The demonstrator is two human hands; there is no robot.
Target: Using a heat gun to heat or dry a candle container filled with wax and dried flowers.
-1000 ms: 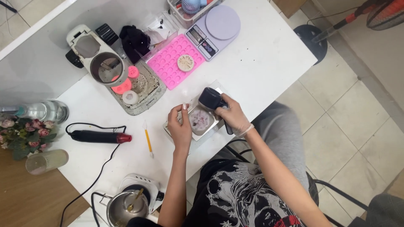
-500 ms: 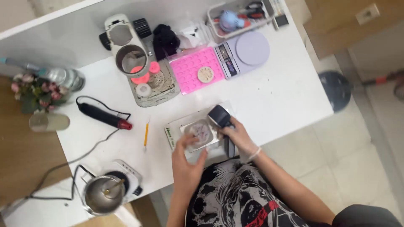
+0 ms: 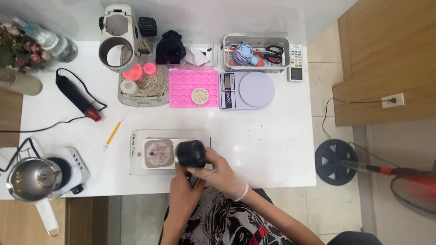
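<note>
White table: the tabletop (image 3: 272,149) carries the whole workspace, seen from straight above.
Right hand: the gloved right hand (image 3: 218,174) is wrapped around a black cylindrical tool (image 3: 191,153), holding it just over the right edge of the tray.
Left hand: the left hand (image 3: 184,193) sits below the tool at the near table edge; it seems to touch the tool's base or the right hand, but the fingers are hidden, so I cannot tell whether it grips anything.
Tray: a flat clear tray (image 3: 169,135) lies in front of the person, with a square mould (image 3: 158,153) of pale purple, speckled material in its middle, just left of the tool.
Nearby: a pencil (image 3: 113,132) to the left, a black heat gun with a red tip (image 3: 77,96), a pink silicone mould (image 3: 184,84), a digital scale (image 3: 247,90), a metal pot on a small hot plate (image 3: 34,179).
Risk: the tool hangs close to the soft-looking fill; a slip or tilt of the wrist could smear the surface or nudge the mould off centre in the tray.
Second risk: the tray lies near the table edge, so a push toward the body could slide it off.
Change: half a second ago the left hand rested on the tray by the mould; now it is drawn back under the tool, and the camera looks squarely down.
</note>
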